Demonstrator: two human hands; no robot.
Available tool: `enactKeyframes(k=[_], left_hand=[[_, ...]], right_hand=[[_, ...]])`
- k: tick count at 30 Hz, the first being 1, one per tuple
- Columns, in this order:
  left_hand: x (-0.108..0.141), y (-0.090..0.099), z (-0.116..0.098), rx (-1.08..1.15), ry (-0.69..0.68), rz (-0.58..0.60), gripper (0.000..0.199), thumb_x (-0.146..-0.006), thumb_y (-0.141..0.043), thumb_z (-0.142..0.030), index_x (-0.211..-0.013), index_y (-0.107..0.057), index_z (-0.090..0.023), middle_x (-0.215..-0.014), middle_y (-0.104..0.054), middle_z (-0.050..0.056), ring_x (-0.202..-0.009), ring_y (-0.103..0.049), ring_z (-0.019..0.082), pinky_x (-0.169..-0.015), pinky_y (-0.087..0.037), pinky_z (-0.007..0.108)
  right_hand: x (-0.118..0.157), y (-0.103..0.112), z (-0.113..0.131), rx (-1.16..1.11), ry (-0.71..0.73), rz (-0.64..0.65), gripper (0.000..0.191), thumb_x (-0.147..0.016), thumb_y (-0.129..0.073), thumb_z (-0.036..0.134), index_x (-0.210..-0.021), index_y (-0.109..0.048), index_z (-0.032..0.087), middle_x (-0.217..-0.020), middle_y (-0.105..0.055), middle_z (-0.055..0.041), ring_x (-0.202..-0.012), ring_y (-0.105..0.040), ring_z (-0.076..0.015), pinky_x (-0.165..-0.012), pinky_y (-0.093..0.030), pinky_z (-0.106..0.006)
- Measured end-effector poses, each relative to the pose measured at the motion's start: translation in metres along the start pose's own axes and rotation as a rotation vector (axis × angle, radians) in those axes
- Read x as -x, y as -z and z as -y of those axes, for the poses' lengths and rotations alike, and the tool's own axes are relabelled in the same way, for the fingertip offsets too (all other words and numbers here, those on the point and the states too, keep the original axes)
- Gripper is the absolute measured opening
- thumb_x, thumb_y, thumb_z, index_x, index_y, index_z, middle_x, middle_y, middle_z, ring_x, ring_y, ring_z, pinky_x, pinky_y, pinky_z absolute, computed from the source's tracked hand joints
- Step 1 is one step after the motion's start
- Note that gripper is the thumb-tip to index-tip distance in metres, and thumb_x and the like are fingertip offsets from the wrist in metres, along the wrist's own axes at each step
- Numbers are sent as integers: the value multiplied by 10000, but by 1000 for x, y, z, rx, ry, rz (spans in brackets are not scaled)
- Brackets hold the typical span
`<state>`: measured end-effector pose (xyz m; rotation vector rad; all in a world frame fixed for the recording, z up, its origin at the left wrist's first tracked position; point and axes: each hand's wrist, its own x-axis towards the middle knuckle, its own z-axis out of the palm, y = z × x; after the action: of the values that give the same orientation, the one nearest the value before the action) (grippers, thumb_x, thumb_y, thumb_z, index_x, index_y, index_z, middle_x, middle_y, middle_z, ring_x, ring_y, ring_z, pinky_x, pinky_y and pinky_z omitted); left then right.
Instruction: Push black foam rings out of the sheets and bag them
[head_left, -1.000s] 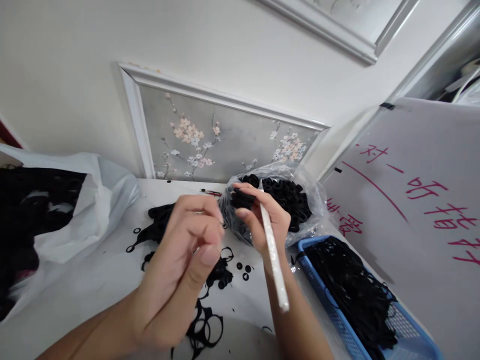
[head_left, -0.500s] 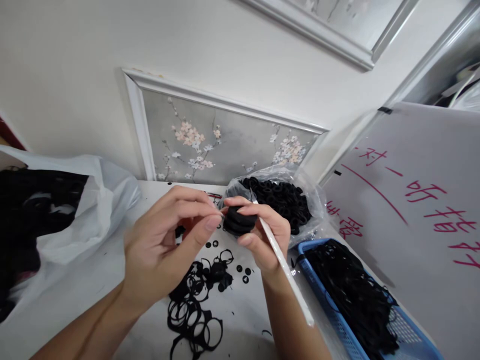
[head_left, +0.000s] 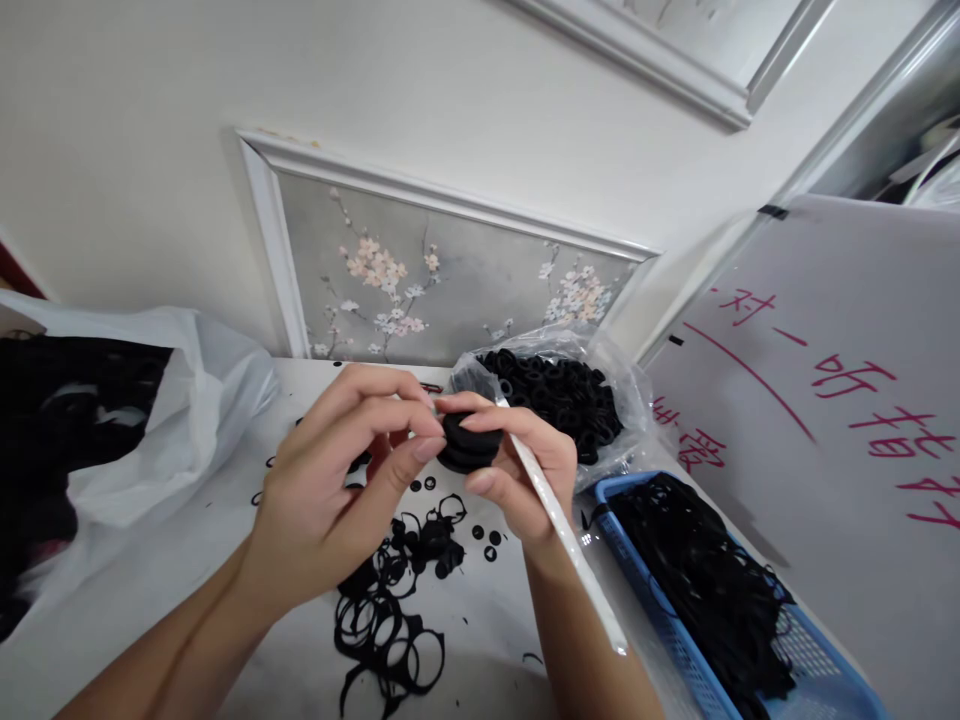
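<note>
A round, black, grooved rubber part [head_left: 469,443] is held up over the table in my right hand [head_left: 529,465]. That hand also has a white-handled tool [head_left: 566,535] tucked between its fingers, its handle slanting down over the forearm. My left hand [head_left: 352,480] is at the part's left side, thumb and forefinger pinched together; whatever lies between those fingertips is too small to make out. Below the hands, thin black rings and scraps [head_left: 390,640] lie in a loose pile, with several small black discs [head_left: 491,553] beside them.
A clear plastic bag [head_left: 634,400] of small black rings stands behind my right hand. To the right is a blue basket [head_left: 675,640] with black scraps. On the left a white bag [head_left: 225,400] holds black pieces. A whiteboard with red writing [head_left: 847,370] borders the right side.
Both hands stay close together. The black part has shifted slightly left and up with my right hand, and my left fingertips now press against its edge.
</note>
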<state>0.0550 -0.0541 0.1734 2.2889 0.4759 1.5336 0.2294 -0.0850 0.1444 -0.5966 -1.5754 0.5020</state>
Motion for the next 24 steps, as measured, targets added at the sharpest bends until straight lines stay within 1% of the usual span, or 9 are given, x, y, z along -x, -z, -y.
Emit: enactKeyframes(k=[4,8,10,14,16,18,20,21,24], left_hand=[[0,1,2,-66,13,38,116,-914,-510,-121,-891,-551,-227,-1019,-467,46,-918,-507,166,-629,-450,266],[0,-3,4,-71,67,60,118,-950,-455,-184,-849,-507,-217,-992,-397,54,-999,-463,194,-747,-471,295],[1,-7,5,14,159,70,151,-971,-433,-236,-835,-495,-217,-963,-397,49,-935,-472,185,-726,-476,296],[2,-12,8,326,438,108,209,-980,-441,-366,-850,-520,-222,-1008,-397,29,-634,-413,94,-500,-410,240],[3,-11,6,464,538,124,224,-977,-448,-402,-863,-535,-231,-1005,-403,21,-590,-392,72,-458,-381,219],[4,-8,0,544,597,132,233,-974,-455,-408,-850,-541,-231,-933,-413,16,-581,-395,73,-440,-364,209],[4,-3,-8,560,609,104,229,-967,-475,-388,-821,-542,-224,-882,-416,13,-568,-399,76,-427,-356,214],[4,-1,-12,543,597,65,219,-959,-495,-371,-808,-547,-221,-886,-426,15,-571,-410,78,-430,-361,219],[3,2,-18,443,495,-73,193,-947,-525,-333,-802,-593,-226,-974,-491,22,-615,-464,91,-460,-392,240]], right_hand=[[1,-1,0,14,-16,23,283,-850,-681,370,-1126,-643,321,-1200,-695,-19,-1170,-634,-243,-1009,-522,-459],[1,-2,0,86,34,-14,287,-861,-676,341,-1144,-642,310,-1201,-696,-23,-1154,-644,-230,-986,-541,-426],[0,-3,1,188,79,-29,285,-859,-680,311,-1141,-645,293,-1207,-695,-37,-1140,-651,-231,-971,-551,-416],[-1,-8,3,321,168,-82,296,-854,-683,238,-1142,-643,295,-1203,-695,-41,-1119,-660,-221,-967,-550,-404],[-1,-11,0,328,178,-124,307,-852,-684,228,-1145,-638,303,-1196,-696,-36,-1113,-661,-216,-971,-544,-402],[-2,-9,-7,312,142,-203,309,-856,-672,217,-1149,-634,305,-1194,-692,-34,-1125,-652,-211,-984,-534,-398],[-3,-3,-15,270,74,-289,293,-867,-649,225,-1151,-630,298,-1190,-690,-39,-1133,-645,-207,-994,-525,-399],[-3,1,-19,238,44,-317,282,-872,-638,242,-1149,-627,292,-1183,-690,-44,-1125,-648,-209,-989,-528,-403],[-4,10,-26,133,21,-320,268,-866,-622,336,-1127,-617,277,-1157,-693,-63,-1094,-661,-233,-961,-541,-445]])
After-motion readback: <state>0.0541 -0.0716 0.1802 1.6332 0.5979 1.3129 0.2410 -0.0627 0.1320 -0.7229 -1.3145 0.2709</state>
